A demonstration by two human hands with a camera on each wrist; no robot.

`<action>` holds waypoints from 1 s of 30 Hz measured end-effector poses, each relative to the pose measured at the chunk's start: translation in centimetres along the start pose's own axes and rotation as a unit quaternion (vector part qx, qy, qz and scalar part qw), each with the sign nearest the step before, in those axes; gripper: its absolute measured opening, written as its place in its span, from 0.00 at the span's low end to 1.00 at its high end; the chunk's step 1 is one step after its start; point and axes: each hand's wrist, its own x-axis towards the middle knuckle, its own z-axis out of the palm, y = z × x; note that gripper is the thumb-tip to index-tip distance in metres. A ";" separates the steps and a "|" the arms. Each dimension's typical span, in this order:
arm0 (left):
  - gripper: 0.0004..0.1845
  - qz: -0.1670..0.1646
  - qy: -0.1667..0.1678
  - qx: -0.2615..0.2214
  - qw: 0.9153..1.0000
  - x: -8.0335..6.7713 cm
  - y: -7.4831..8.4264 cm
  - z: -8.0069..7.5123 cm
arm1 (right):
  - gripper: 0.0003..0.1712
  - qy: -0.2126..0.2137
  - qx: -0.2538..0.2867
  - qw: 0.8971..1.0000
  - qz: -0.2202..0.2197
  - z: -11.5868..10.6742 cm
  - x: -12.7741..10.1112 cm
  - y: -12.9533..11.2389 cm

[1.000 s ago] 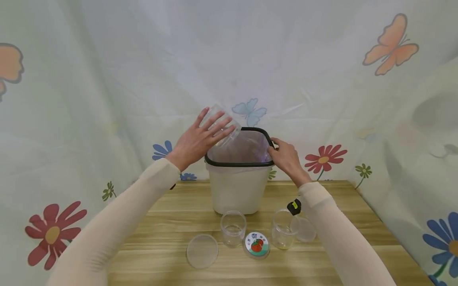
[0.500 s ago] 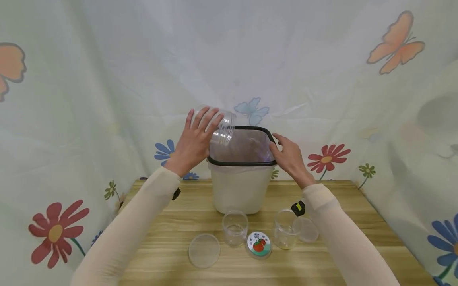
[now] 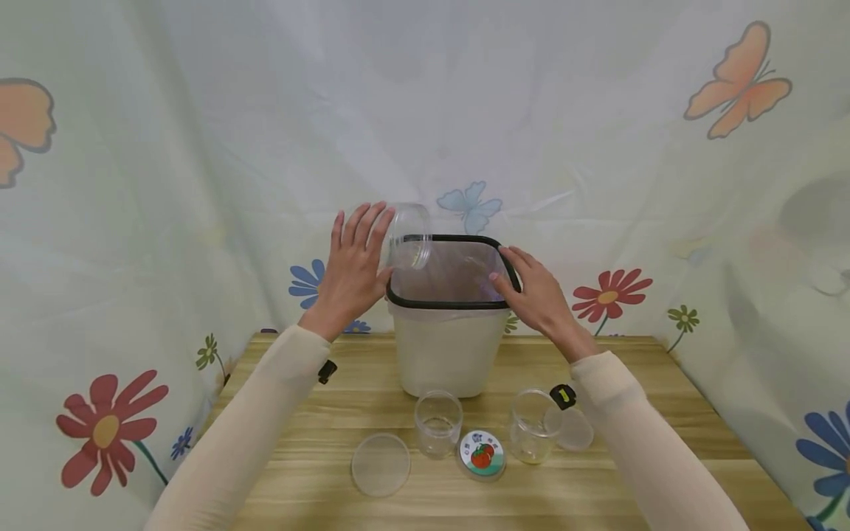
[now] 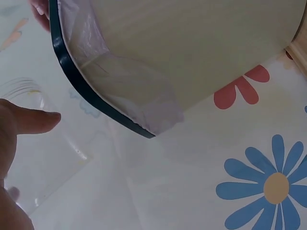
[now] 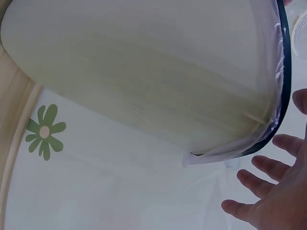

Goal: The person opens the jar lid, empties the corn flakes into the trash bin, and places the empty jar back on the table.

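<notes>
A clear jar (image 3: 408, 237) is gripped by the left hand (image 3: 350, 271) above the bin (image 3: 445, 354) rim, beside which the right hand (image 3: 539, 301) is held open.

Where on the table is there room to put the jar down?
Bare wood lies left of the flat clear lid, toward the table's left edge, and along the near edge. It is crowded before the bin: two open jars, the printed lid and another clear lid.
</notes>
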 end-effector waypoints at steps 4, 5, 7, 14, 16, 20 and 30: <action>0.54 -0.017 0.001 -0.016 1.000 -0.5 0.1 -0.3 | 0.40 -0.006 -0.006 1.000 -0.015 -0.4 -0.6 -0.5; 0.54 -0.021 0.003 -0.018 1.000 -0.6 0.1 -0.3 | 0.40 -0.004 -0.008 1.000 -0.021 -0.5 -0.8 -0.7; 0.55 -0.028 0.009 -0.023 0.999 -0.9 0.1 -0.4 | 0.40 -0.001 -0.014 0.999 -0.034 -0.6 -1.1 -0.9; 0.56 -0.045 0.034 -0.068 0.996 -2.2 0.2 -0.8 | 0.41 0.014 -0.029 0.997 -0.070 -1.1 -2.4 -1.9; 0.56 -0.053 0.041 -0.080 0.994 -2.6 0.3 -0.9 | 0.41 0.020 -0.034 0.996 -0.078 -1.2 -2.7 -2.2; 0.56 -0.064 0.059 -0.101 0.991 -3.4 0.4 -1.2 | 0.42 0.028 -0.046 0.995 -0.090 -1.4 -3.5 -2.7; 0.58 -0.072 0.111 -0.155 0.979 -5.8 1.0 -2.3 | 0.46 0.022 -0.060 0.993 -0.097 -1.7 -5.7 -3.4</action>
